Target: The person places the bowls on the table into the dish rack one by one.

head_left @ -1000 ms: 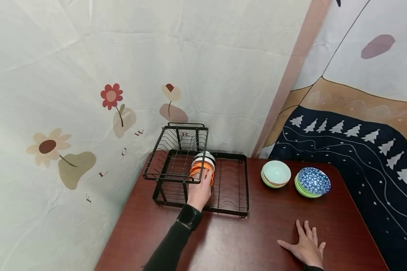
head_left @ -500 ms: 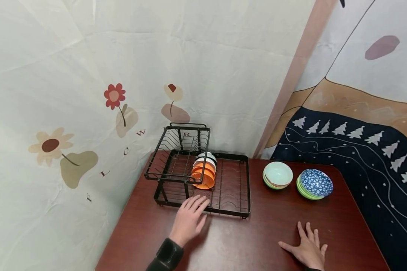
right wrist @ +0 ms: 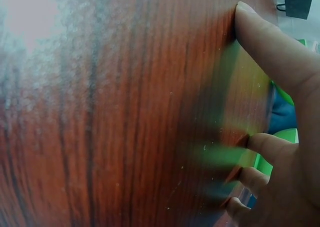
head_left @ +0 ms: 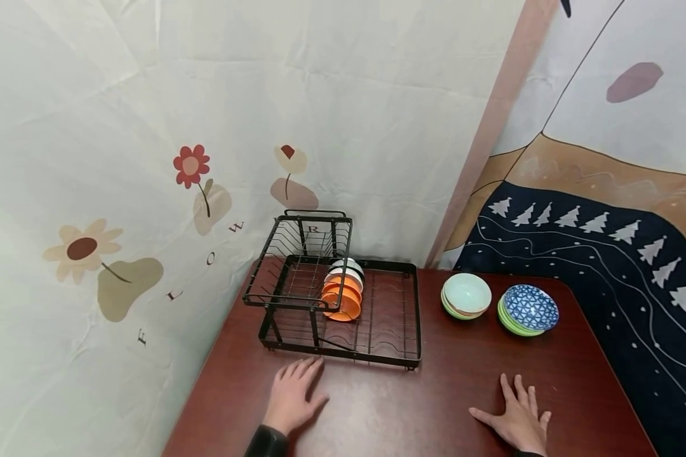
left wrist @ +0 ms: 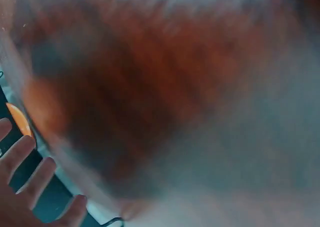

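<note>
In the head view my left hand (head_left: pixel 294 395) is over the tabletop just in front of the black dish rack (head_left: pixel 385 360), fingers extended and holding nothing. Orange bowls (head_left: pixel 350 308) stand on edge in the rack's lower tier, white bowls (head_left: pixel 351 265) behind them, partly hidden by the upper basket (head_left: pixel 297 260). My right hand (head_left: pixel 517 416) rests on the table with its fingers spread. Beyond it are two bowl stacks: one topped by a pale mint bowl (head_left: pixel 467 293), the other by a blue-patterned bowl (head_left: pixel 530 307), with green bowls under each. The left wrist view is largely blurred.
The dark red wooden table (head_left: pixel 411 406) reaches back to a flower-printed cloth (head_left: pixel 377 127). A navy cloth with white trees (head_left: pixel 583 254) hangs along the right side. The rack's lower tier extends right of the bowls, showing bare wires.
My left hand has let go of the orange bowls and drawn back toward me, out of the rack. The bowls stay standing there. My right hand keeps its place on the table.
</note>
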### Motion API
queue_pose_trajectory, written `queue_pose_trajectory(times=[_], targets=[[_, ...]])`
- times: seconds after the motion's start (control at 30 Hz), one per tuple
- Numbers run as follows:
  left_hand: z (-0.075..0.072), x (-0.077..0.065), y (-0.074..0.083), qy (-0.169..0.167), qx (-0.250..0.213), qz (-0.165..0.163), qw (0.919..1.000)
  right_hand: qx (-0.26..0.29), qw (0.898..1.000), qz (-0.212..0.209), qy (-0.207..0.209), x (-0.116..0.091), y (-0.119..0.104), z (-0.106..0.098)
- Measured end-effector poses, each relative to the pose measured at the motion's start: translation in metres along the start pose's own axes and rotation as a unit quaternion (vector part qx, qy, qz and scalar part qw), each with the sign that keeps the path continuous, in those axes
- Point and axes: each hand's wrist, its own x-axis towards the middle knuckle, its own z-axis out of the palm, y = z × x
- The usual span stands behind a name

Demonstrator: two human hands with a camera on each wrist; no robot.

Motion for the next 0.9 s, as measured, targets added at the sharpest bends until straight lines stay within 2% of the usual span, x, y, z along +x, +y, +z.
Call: queue_pose_trajectory(times=[0.1, 0.27, 0.7, 0.83, 0.9], targets=[[0.003, -0.003, -0.003, -0.032, -0.01, -0.022, 0.9992, 0.0, 1.0, 0.0, 0.0, 0.0, 0.0, 0.001], [0.009, -0.006, -0.003, -0.064, -0.01, -0.04, 0.9971, 0.003, 1.0, 0.003, -0.001, 0.001, 0.0, 0.001], [0.011, -0.006, -0.002, -0.072, -0.017, -0.049, 0.9961, 0.004, 1.0, -0.006, 0.011, 0.0, -0.004, -0.002], [0.013, -0.007, -0.002, -0.08, -0.021, -0.056, 0.995, -0.002, 0.999, -0.011, 0.049, 0.002, -0.016, -0.013], [0.013, -0.007, -0.002, -0.083, -0.022, -0.057, 0.9947, 0.018, 0.997, -0.019, 0.079, 0.006, -0.028, -0.02]])
